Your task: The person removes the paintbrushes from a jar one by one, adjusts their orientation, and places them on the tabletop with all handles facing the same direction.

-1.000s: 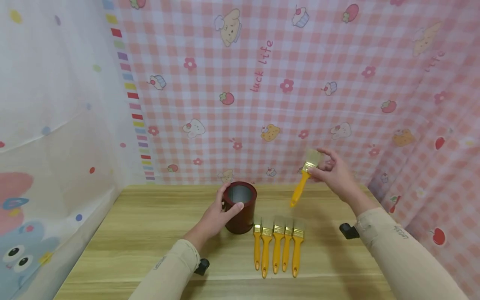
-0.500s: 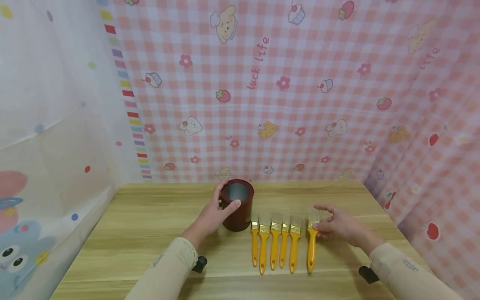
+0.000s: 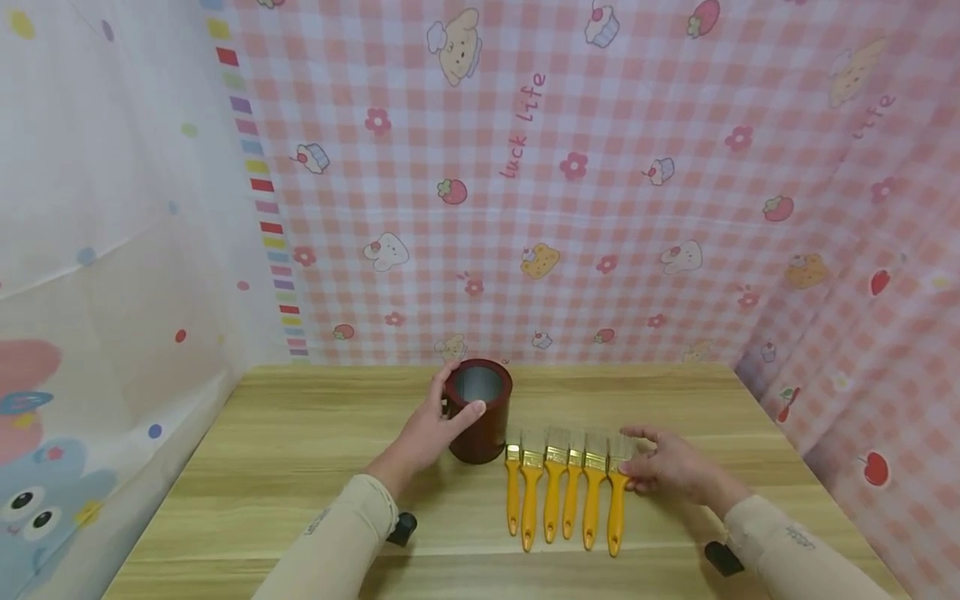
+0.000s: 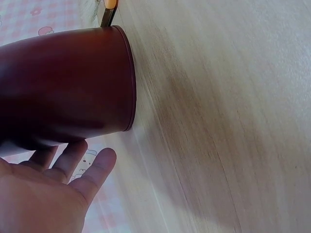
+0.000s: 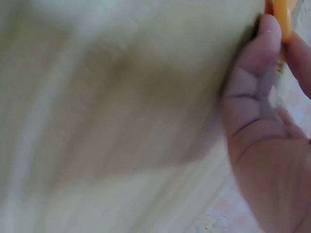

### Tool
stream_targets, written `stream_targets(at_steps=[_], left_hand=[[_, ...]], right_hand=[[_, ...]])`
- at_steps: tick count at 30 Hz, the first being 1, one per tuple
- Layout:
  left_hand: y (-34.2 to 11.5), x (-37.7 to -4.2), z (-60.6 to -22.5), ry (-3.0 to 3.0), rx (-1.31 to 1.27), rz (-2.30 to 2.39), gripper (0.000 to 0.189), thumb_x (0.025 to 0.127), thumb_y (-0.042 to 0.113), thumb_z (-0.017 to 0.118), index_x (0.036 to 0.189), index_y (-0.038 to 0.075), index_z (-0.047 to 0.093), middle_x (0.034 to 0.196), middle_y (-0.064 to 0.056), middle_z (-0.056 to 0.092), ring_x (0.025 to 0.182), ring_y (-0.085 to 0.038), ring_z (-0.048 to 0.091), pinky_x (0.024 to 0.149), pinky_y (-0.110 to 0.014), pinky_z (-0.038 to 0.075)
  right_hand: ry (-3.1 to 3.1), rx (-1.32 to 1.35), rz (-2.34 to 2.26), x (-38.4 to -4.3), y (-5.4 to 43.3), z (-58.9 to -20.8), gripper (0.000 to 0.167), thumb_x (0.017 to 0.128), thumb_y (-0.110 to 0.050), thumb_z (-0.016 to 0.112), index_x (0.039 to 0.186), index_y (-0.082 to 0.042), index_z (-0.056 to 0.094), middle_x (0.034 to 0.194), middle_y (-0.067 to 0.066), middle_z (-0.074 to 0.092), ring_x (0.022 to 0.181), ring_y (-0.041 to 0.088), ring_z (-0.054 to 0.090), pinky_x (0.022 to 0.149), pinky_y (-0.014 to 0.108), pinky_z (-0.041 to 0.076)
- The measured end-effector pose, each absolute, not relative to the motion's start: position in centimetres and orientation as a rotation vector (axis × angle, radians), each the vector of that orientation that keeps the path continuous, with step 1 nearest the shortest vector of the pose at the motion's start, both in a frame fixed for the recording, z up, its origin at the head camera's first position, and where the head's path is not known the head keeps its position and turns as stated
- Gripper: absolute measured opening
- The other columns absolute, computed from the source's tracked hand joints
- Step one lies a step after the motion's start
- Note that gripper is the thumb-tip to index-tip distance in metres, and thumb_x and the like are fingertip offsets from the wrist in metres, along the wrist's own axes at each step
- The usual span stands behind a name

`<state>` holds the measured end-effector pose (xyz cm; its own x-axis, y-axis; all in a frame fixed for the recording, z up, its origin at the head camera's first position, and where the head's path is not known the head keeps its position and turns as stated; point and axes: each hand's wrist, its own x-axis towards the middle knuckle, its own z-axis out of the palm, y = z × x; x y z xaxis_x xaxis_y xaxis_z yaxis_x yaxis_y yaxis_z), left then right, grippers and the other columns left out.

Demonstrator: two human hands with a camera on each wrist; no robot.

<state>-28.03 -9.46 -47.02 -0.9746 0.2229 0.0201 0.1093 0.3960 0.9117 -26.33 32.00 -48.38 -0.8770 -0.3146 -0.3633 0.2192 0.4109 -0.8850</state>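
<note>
My left hand (image 3: 423,433) holds a dark red-brown cylindrical pot (image 3: 486,437), thumb over the near rim and fingers at its left side. It stands upright on the table, with its grey inside visible. In the left wrist view the pot's side (image 4: 73,87) rises above my fingers. My right hand (image 3: 671,471) pinches a flat paintbrush (image 3: 617,510) by the bristle end. That brush lies at the right end of a row of yellow-handled paintbrushes (image 3: 572,500), bristles pointing away. The right wrist view shows a thumb and finger at its yellow handle (image 5: 282,22), partly cut off.
The wood-grain table (image 3: 300,467) runs back to a pink checked cloth (image 3: 420,217). A white patterned cloth (image 3: 142,275) hangs on the left. Black pieces show below each wrist, on the left (image 3: 402,528) and on the right (image 3: 723,558).
My right hand has lowered the paintbrush from above the table's far right onto the table, then slid it left against the row. The left hand stays on the pot.
</note>
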Motion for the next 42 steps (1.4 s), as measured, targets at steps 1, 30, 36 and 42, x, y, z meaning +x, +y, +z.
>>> stream_targets(at_steps=[1, 30, 36, 42], left_hand=[[-9.5, -28.0, -47.0, 2.533, 0.305, 1.644, 0.088, 0.099, 0.066, 0.067, 0.166, 0.054, 0.012, 0.171, -0.017, 0.038, 0.157, -0.042, 0.041, 0.124, -0.063, 0.039], [-10.0, -28.3, -47.4, 2.546, 0.308, 1.643, 0.089, 0.1, 0.063, 0.067, 0.168, 0.05, 0.012, 0.161, -0.013, 0.049, 0.153, -0.04, 0.046, 0.123, -0.063, 0.04], [-10.1, -28.3, -47.4, 2.574, 0.286, 1.627, 0.088, 0.098, 0.067, 0.067, 0.167, 0.053, 0.013, 0.158, -0.009, 0.053, 0.151, -0.036, 0.05, 0.121, -0.061, 0.043], [-10.5, -28.3, -47.4, 2.57, 0.27, 1.671, 0.092, 0.097, 0.065, 0.07, 0.169, 0.049, 0.015, 0.157, -0.008, 0.056, 0.152, -0.036, 0.049, 0.123, -0.061, 0.042]], right_hand=[[2.203, -0.081, -1.454, -26.3, 31.9, -48.3, 0.086, 0.102, -0.01, 0.073, 0.167, 0.005, 0.019, 0.1, 0.016, 0.077, 0.076, 0.019, 0.075, 0.071, 0.031, 0.064], [2.201, -0.037, -1.325, -27.1, 31.0, -48.3, 0.083, 0.102, -0.013, 0.074, 0.168, 0.001, 0.024, 0.086, 0.012, 0.074, 0.063, 0.013, 0.067, 0.06, 0.027, 0.059], [2.205, -0.038, -1.32, -27.0, 30.8, -48.2, 0.083, 0.103, -0.012, 0.073, 0.169, 0.0, 0.023, 0.088, 0.013, 0.075, 0.064, 0.014, 0.067, 0.06, 0.027, 0.058], [2.226, -0.065, -1.292, -27.0, 30.5, -47.9, 0.083, 0.103, -0.013, 0.073, 0.169, 0.0, 0.023, 0.09, 0.013, 0.075, 0.065, 0.015, 0.068, 0.061, 0.028, 0.058]])
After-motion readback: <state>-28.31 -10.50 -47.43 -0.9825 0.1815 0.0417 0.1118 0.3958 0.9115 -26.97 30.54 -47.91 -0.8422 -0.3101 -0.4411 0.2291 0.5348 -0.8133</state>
